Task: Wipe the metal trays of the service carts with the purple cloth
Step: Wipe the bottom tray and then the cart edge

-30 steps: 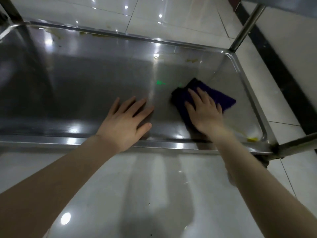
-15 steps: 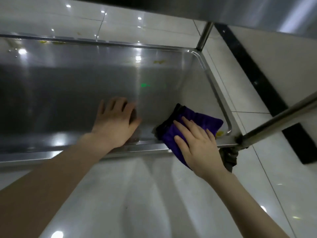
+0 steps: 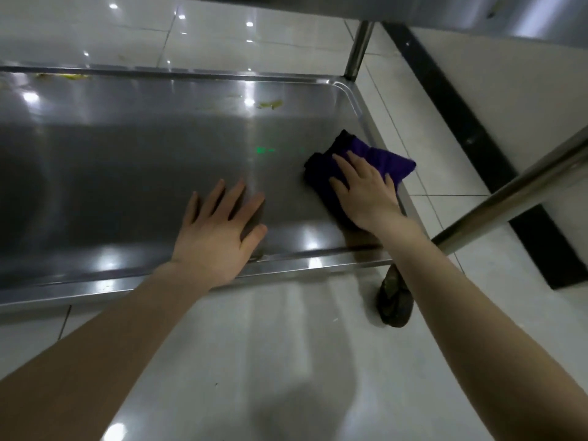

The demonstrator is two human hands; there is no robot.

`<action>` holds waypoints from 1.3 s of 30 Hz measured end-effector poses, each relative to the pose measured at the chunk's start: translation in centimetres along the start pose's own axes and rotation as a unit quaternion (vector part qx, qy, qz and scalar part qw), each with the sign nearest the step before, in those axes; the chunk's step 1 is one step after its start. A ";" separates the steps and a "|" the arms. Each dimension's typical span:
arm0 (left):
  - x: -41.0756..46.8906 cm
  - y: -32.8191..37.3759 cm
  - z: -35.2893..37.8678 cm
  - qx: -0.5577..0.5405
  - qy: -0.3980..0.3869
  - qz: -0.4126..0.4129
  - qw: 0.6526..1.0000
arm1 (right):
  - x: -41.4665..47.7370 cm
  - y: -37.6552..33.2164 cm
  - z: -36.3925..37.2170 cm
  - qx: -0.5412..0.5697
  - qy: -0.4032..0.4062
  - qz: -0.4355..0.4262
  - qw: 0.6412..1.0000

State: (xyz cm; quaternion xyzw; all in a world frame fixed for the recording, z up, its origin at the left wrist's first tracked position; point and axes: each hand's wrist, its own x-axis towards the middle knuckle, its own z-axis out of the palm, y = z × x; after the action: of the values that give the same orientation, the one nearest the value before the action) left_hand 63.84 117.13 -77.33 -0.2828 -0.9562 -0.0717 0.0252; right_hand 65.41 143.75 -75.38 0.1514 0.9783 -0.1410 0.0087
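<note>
The low metal tray [image 3: 127, 160] of a service cart fills the upper left of the head view. A purple cloth [image 3: 378, 160] lies bunched at the tray's right side, its far corner lapping over the right rim. My right hand [image 3: 366, 192] presses flat on the cloth with straight fingers. My left hand [image 3: 219, 230] rests flat on the bare tray near the front rim, fingers spread. Yellow-green food scraps [image 3: 270, 105] lie along the tray's far wall, and more [image 3: 63, 76] at the far left rim.
Cart posts stand at the far right corner [image 3: 358, 49] and slant across the right [image 3: 515, 192]. An upper shelf [image 3: 413, 11] overhangs the top. A caster wheel [image 3: 394, 300] sits under the near right corner. Glossy white floor tiles [image 3: 286, 361] and a black strip [image 3: 471, 138] surround the cart.
My right hand slid the cloth from the tray's near right corner away from me along the right rim. My left hand stayed flat on the tray, fingers now spread wider.
</note>
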 end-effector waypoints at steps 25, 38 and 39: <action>-2.3 -0.7 0.8 -0.001 -0.005 0.024 1.000 | -18.6 -1.6 0.9 -0.065 -0.038 -0.069 0.995; -2.9 -0.9 -0.7 -0.044 -0.013 0.022 0.999 | 1.5 -4.2 0.6 0.015 0.025 0.078 0.997; -2.7 -1.6 -1.0 -0.062 -0.013 0.033 0.997 | -0.1 -5.0 1.0 0.014 0.020 0.049 0.998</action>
State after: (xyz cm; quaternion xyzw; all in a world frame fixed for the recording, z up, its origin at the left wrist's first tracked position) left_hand 65.26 114.18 -76.81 -0.3163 -0.9402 -0.1264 -0.0025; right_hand 63.97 138.85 -74.97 0.2022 0.9676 -0.1514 -0.0061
